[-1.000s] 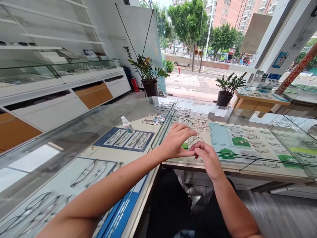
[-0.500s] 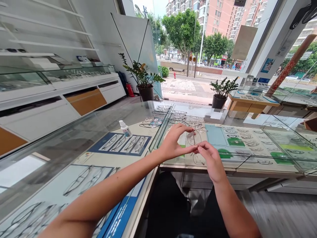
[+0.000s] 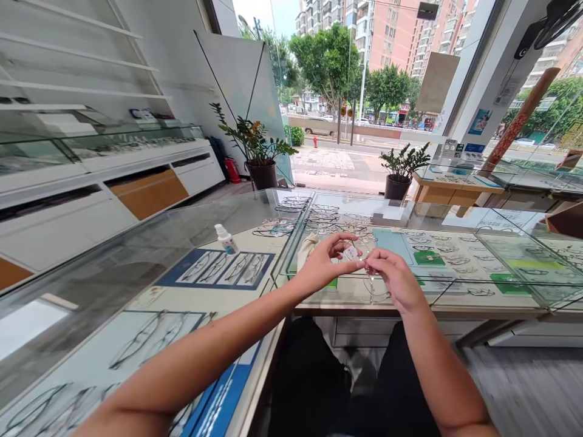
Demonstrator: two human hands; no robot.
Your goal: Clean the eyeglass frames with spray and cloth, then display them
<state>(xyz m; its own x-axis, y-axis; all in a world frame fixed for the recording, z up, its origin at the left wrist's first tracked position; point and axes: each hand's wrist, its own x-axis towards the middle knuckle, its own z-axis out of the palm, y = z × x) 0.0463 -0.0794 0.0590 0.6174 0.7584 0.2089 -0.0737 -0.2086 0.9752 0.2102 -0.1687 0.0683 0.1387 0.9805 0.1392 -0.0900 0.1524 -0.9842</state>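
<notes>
Thin-rimmed eyeglasses [image 3: 364, 250] with clear lenses are held between my two hands, above the glass counter. My left hand [image 3: 328, 261] has its thumb and fingers closed around one side of them. A small white tag or sticker [image 3: 351, 252] shows near its fingertips. My right hand [image 3: 395, 276] pinches the glasses near the middle with thumb and forefinger. The fingers partly hide the frame. A pale beige cloth [image 3: 308, 247] lies on the counter just behind my left hand. To the left stands a small white bottle [image 3: 226, 238] on the glass.
The glass counter [image 3: 182, 227] holds rows of eyeglasses. Several loose glasses [image 3: 323, 212] lie at its far corner. Farther off stand two potted plants [image 3: 262, 176], a red fire extinguisher [image 3: 232, 170] and a wooden display table [image 3: 437, 191]. A street shows beyond the opening.
The glasses have turned in my hands, and the white tag and the beige cloth now show. My right hand has shifted slightly right and up. The view has shifted a little.
</notes>
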